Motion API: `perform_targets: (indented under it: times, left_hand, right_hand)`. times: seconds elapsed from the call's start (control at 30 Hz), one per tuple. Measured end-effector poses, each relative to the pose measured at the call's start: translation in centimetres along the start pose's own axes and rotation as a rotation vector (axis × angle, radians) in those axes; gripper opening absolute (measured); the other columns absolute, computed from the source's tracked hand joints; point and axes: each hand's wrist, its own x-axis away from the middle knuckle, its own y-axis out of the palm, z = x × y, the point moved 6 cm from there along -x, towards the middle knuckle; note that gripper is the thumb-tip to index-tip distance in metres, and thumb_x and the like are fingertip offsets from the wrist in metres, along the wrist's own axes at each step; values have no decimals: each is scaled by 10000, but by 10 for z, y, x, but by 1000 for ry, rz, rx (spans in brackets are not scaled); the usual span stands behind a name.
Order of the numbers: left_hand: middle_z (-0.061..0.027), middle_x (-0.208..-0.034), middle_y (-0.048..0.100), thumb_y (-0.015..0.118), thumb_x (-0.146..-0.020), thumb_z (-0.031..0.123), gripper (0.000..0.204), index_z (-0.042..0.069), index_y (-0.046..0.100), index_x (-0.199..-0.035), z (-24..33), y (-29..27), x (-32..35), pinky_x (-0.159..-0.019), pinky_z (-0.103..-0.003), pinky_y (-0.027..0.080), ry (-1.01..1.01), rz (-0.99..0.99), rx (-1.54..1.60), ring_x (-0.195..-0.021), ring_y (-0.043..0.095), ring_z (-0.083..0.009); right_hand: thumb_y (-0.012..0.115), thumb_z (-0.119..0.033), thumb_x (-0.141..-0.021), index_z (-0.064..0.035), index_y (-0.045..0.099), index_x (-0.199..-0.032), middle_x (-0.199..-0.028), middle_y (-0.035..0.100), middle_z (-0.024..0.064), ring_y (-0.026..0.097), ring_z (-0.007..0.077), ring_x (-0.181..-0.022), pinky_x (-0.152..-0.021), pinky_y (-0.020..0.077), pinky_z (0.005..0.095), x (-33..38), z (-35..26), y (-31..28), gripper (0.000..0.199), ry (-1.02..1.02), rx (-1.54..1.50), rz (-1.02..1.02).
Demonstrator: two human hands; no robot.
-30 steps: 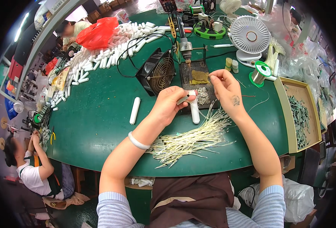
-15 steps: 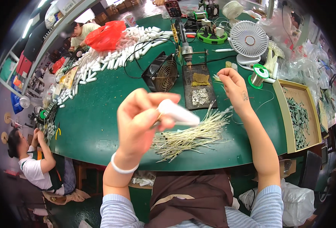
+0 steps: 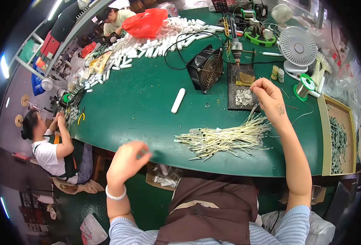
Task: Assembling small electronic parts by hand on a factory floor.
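My left hand (image 3: 125,163) hangs over the near edge of the green table (image 3: 139,110), fingers loosely apart with nothing in them. A box of white pieces (image 3: 164,179) sits below the table, just right of it. My right hand (image 3: 268,98) is raised beside the dark solder tray (image 3: 241,96), fingertips pinched on a thin pale wire. A bundle of pale wires (image 3: 225,139) lies in front of me, under that hand. One white tube (image 3: 178,100) lies alone on the table, left of the tray.
A black fan (image 3: 207,67), a soldering iron stand (image 3: 236,45), a white desk fan (image 3: 298,47) and a green solder spool (image 3: 305,83) stand behind. A wooden tray (image 3: 323,134) sits right. White tubes (image 3: 156,41) and a red bag (image 3: 147,22) lie far left. A person (image 3: 45,143) works at the left.
My left hand lifted a white tube from the table, swung down and left past the table edge, and no longer holds it. My right hand moved back toward the solder tray.
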Motion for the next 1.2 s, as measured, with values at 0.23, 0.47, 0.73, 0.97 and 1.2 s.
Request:
perform_targets:
  times: [0.23,0.47,0.73,0.97,1.2]
  left_hand:
    - [-123,-863,658,747,-799,147,261,15,650,-1003,22,33,-119,-666,-373,507,99,397,47,-692,611,-255]
    - [-94,-833,648,741,-762,86,203,24,686,-948,60,24,-133,-625,-341,494,257,396,3,-710,624,-239]
    - [-56,-894,680,728,-800,47,216,5,675,-1005,140,45,-127,-657,-257,478,447,126,575,-771,611,-121]
    - [-69,-851,647,709,-813,61,112,11,705,-912,121,88,-143,-691,-297,486,487,-226,426,-759,610,-169]
    - [-60,-771,613,711,-827,82,110,-18,671,-849,120,94,-150,-627,-279,468,408,-284,462,-674,565,-121]
  right_hand:
    - [557,-195,-971,-23,654,-952,-809,611,-20,529,56,-754,-683,431,228,20,-16,35,198,-63,-7,-216]
    - [604,-118,-935,5,657,-1041,-973,641,46,524,89,-755,-682,431,241,26,-28,36,171,-146,257,-169]
    - [741,-123,-823,-39,658,-1154,-894,653,89,532,169,-622,-562,437,294,41,-31,65,352,-392,345,-271]
    - [690,-81,-816,-12,658,-1109,-859,647,76,483,127,-608,-545,410,282,29,-32,47,303,-252,370,-157]
    - [673,-92,-816,-14,657,-1106,-829,625,60,470,121,-600,-547,403,275,29,-26,48,301,-230,381,-188]
